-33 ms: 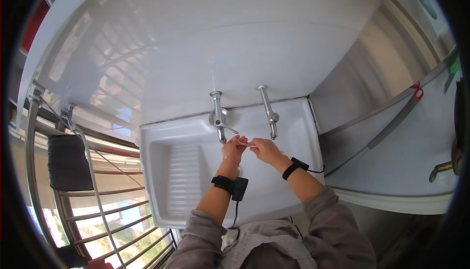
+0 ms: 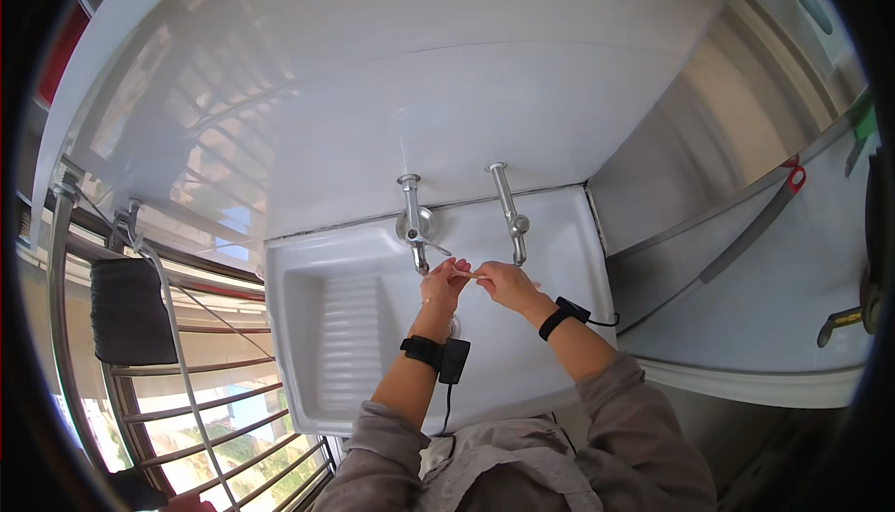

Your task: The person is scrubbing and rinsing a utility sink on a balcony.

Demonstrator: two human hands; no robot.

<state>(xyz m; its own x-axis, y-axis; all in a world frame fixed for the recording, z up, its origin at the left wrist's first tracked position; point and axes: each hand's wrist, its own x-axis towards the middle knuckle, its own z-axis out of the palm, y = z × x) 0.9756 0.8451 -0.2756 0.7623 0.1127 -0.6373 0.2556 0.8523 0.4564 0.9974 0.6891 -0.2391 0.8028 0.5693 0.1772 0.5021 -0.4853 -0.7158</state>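
Observation:
Both my hands meet over the white sink basin point(image 2: 522, 381), just below the two metal taps. A thin, pale, stick-like item point(image 2: 468, 275) spans the small gap between them; its kind is too small to make out. My left hand point(image 2: 441, 284) is closed on one end, close to the spout of the left tap point(image 2: 413, 223). The fingers of my right hand point(image 2: 505, 284) pinch the other end, below the right tap point(image 2: 515, 218). I see no water stream from either spout. Both wrists wear black straps with small dark boxes.
A ribbed washboard slope point(image 2: 351, 344) forms the sink's left part. Window bars point(image 2: 210, 414), a hanging dark pad point(image 2: 133, 311) and a pale hose point(image 2: 177, 335) are on the left. At right, a long grey-handled tool point(image 2: 755, 228) with a red end leans by a metal panel point(image 2: 727, 92).

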